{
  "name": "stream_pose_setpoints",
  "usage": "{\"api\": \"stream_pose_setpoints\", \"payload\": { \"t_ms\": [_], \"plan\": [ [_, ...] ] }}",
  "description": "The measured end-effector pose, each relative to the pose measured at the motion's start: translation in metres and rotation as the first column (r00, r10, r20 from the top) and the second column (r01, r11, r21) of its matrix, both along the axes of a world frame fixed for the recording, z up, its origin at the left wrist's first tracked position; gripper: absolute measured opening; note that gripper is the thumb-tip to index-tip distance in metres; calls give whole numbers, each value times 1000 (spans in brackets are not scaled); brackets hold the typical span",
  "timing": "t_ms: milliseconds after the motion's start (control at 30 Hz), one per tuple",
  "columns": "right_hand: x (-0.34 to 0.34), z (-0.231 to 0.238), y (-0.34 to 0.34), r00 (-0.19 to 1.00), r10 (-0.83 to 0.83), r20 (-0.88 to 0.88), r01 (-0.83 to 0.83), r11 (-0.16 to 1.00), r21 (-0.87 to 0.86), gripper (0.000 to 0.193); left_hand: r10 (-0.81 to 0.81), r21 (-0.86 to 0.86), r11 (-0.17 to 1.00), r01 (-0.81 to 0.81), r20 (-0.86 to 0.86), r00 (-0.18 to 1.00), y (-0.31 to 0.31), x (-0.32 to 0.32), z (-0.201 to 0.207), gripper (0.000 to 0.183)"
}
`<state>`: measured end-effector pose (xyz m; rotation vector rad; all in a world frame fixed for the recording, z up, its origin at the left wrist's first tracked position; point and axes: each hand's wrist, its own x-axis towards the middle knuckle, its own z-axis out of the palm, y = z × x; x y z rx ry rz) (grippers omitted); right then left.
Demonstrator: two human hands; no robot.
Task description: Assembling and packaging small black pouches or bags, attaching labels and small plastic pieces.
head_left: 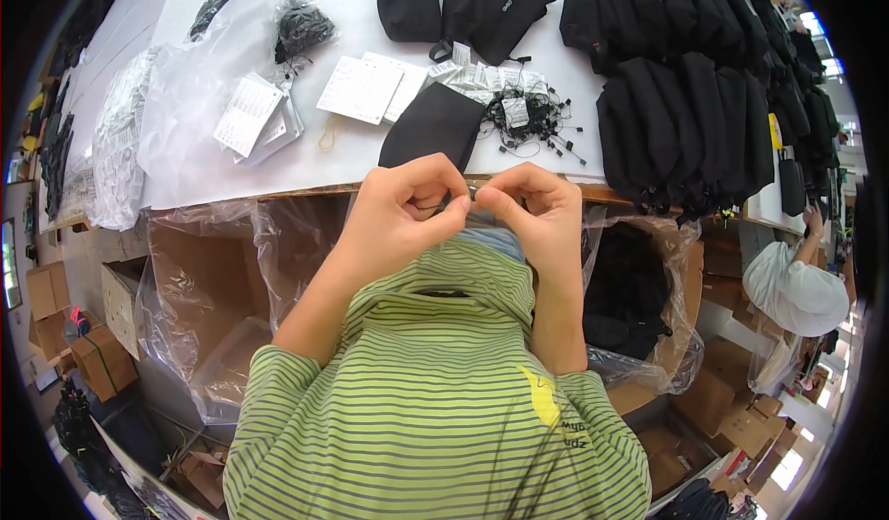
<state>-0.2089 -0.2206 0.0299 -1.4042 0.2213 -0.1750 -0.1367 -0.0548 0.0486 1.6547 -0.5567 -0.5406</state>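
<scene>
Over the table's front edge, my left hand (pixel 400 207) and my right hand (pixel 542 210) meet fingertip to fingertip. Both are closed in a pinch on a thin black tag string (pixel 473 192), its small dark end showing between them. Just beyond my fingers a flat black pouch (pixel 431 124) lies at the edge of the table. Right of it is a tangled heap of black tag strings (pixel 546 124) with small clasps, next to white labels (pixel 477 75). White printed cards (pixel 361 89) lie behind the pouch on the left.
Stacked black pouches (pixel 648 103) fill the table's right side; a few more (pixel 472 11) lie at the back. Left are another card stack (pixel 250 117), a bag of black strings (pixel 301 29) and plastic sheeting (pixel 185 103). Plastic-lined cartons (pixel 208 279) stand below. A person (pixel 796 284) is at far right.
</scene>
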Motion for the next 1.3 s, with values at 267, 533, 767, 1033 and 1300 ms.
{"api": "stream_pose_setpoints", "payload": {
  "t_ms": [267, 533, 767, 1033, 1300],
  "plan": [
    [-3, 4, -21, 997, 77, -1, -74, 949, -307, 9, -300, 170, 943, 287, 55, 952, -12, 28, 17, 8],
    [-12, 5, -45, 992, -112, 59, 106, 991, 87, 12, -683, 506, 724, 469, 429, 592, -53, 95, -58, 34],
    [-35, -10, -73, 957, -267, 115, 249, 957, 149, 9, -514, 460, 857, 231, 746, 422, -54, 95, -63, 30],
    [-42, -54, -71, 952, -306, -26, 292, 930, -224, 12, -202, 194, 979, 64, 869, 452, -19, 56, -85, 22],
    [-20, -45, -34, 993, -115, 13, 88, 675, -732, 23, -372, 394, 917, 65, 781, 501, -7, 45, -84, 23]
  ]
}}
